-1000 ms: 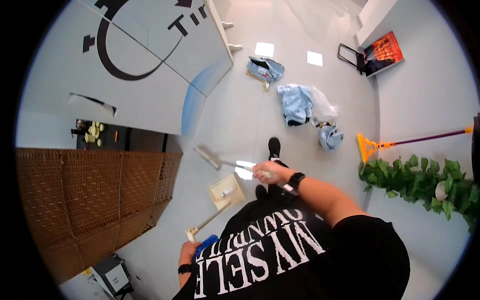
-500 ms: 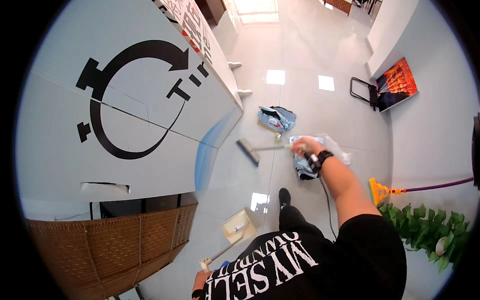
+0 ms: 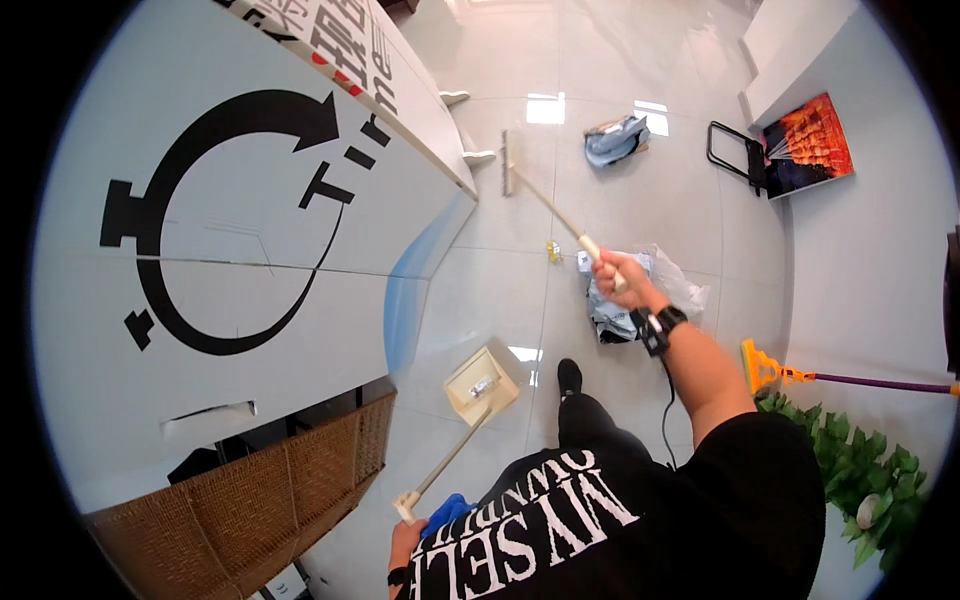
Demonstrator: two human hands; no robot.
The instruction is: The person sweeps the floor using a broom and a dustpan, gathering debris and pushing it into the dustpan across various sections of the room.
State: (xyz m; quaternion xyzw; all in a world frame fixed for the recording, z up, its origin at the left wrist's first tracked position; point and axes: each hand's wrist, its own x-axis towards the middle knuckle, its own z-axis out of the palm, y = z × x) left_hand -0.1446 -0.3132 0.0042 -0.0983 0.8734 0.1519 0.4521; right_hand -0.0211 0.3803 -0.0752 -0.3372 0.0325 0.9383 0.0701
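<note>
My right hand (image 3: 622, 281) is wrapped round the pale handle of a broom (image 3: 553, 207). The broom's narrow head lies out on the tiled floor, beside the foot of the white panel. In my left hand (image 3: 404, 541), low at the left, is the upper end of the handle of a cream dustpan (image 3: 463, 402); its fingers are only partly seen. A small pale scrap (image 3: 482, 386) lies in the pan. Beneath my right hand is a crumpled grey plastic bag (image 3: 608, 310). Farther off sits another grey-blue bag (image 3: 616, 142), and a small yellow wrapper (image 3: 555, 251) lies between.
A white panel (image 3: 240, 310) with a black clock drawing stands at left, above a woven brown screen (image 3: 250, 490). At right are a black folding frame (image 3: 735, 155), a picture board (image 3: 808, 145), an orange-headed mop (image 3: 765, 368) and leafy greenery (image 3: 850, 460). Blue cloth (image 3: 447, 512) shows near my left hand.
The broom head has swung farther away from me. The farther grey-blue bag has shifted away and to the right, leaving the yellow wrapper apart from it. My right hand still grips the broom.
</note>
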